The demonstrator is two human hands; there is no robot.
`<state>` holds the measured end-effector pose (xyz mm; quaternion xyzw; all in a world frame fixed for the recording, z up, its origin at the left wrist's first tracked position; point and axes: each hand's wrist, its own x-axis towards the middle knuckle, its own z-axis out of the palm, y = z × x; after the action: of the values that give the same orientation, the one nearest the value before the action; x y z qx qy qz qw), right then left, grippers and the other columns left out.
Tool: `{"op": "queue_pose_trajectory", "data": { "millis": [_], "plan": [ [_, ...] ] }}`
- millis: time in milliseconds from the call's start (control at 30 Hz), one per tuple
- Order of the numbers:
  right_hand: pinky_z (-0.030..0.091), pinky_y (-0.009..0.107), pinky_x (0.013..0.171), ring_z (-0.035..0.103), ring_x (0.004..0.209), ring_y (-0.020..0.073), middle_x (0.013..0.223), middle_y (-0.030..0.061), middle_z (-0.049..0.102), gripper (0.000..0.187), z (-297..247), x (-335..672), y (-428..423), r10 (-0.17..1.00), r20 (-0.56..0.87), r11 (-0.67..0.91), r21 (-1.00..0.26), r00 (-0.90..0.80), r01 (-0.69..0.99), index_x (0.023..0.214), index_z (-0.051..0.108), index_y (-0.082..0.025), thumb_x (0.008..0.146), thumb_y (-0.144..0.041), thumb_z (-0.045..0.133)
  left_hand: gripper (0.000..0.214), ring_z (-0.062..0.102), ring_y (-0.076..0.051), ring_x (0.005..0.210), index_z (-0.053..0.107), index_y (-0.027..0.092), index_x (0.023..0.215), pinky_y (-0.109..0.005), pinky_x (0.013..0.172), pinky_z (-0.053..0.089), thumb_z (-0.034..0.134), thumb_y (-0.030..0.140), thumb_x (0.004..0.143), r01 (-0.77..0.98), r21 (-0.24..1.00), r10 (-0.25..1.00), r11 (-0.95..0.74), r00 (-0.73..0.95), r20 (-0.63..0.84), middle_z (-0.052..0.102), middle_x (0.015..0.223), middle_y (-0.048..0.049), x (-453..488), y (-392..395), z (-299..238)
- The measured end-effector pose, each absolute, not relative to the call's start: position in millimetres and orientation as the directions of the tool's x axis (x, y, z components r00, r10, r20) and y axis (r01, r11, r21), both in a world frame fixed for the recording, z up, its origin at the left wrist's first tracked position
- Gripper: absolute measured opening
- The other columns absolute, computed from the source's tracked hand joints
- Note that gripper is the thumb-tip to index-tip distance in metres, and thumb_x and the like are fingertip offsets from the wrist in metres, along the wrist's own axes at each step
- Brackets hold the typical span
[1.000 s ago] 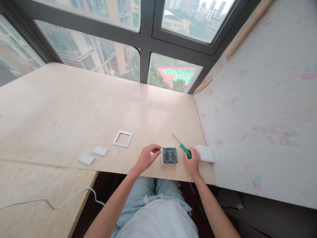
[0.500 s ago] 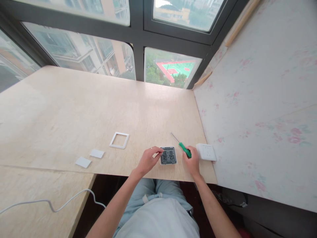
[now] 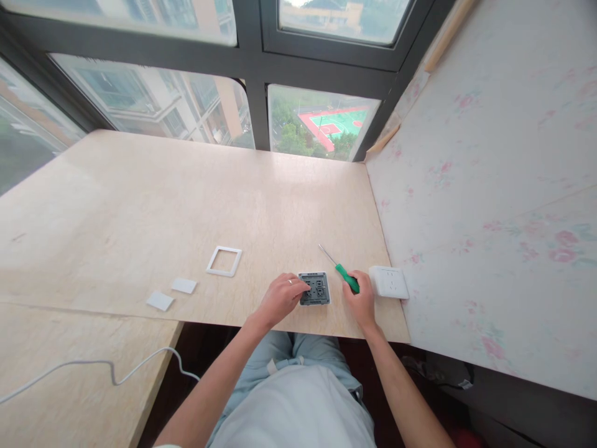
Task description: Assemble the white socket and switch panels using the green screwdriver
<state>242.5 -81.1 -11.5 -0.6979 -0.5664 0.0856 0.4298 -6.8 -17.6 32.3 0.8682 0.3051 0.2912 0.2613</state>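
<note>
Grey switch module (image 3: 319,290) lies on the counter (image 3: 280,205); the left hand (image 3: 282,297) bends its fingers over its left side, any grip unclear; the right hand (image 3: 362,296) closes around a green-handled screwdriver (image 3: 346,277), beside a white socket box (image 3: 390,282).

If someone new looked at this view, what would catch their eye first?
Probably the green-handled screwdriver in the right hand, left of the white socket. Next, the dark gray module to its left, with the left hand at its left side. Beyond the window lies a red-and-green court.
</note>
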Motion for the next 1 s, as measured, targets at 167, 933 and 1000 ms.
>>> {"op": "queue_pose_trajectory", "data": {
  "millis": [167, 933, 1000],
  "plan": [
    [0.048, 0.044, 0.09, 0.057, 0.097, 0.0242, 0.1, 0.0079, 0.06, 0.018, -11, 243, -81, 0.867, 0.364, 0.014, -0.701, 0.34, 0.713, 0.101, 0.057, -0.021, 0.083, -0.02, 0.052, 0.024, 0.066, -0.021, 0.089, 0.073, 0.022, 0.1, -0.037, 0.079, 0.053, 0.052, 0.014, 0.093, 0.417, 0.608, 0.698, -0.676, 0.628, 0.344, 0.074, 0.085, -0.0074, -10, -21, 36],
    [0.048, 0.043, 0.089, 0.057, 0.097, 0.0237, 0.1, 0.0073, 0.06, 0.018, -11, 244, -81, 0.864, 0.372, 0.044, -0.727, 0.338, 0.686, 0.099, 0.057, -0.021, 0.082, -0.018, 0.052, 0.014, 0.064, -0.015, 0.081, 0.072, 0.02, 0.09, -0.032, 0.077, 0.052, 0.058, 0.025, 0.091, 0.523, 0.763, 0.91, -0.38, 0.362, 0.205, 0.059, 0.107, -0.0077, -1, -35, 23],
    [0.048, 0.043, 0.09, 0.058, 0.097, 0.0237, 0.1, 0.0074, 0.06, 0.019, -11, 244, -81, 0.866, 0.37, 0.044, -0.728, 0.337, 0.685, 0.1, 0.057, -0.021, 0.082, -0.018, 0.052, 0.014, 0.064, -0.015, 0.082, 0.072, 0.02, 0.089, -0.033, 0.079, 0.052, 0.059, 0.025, 0.091, 0.515, 0.771, 0.91, -0.375, 0.361, 0.202, 0.058, 0.109, -0.0078, -1, -35, 23]
  ]
}}
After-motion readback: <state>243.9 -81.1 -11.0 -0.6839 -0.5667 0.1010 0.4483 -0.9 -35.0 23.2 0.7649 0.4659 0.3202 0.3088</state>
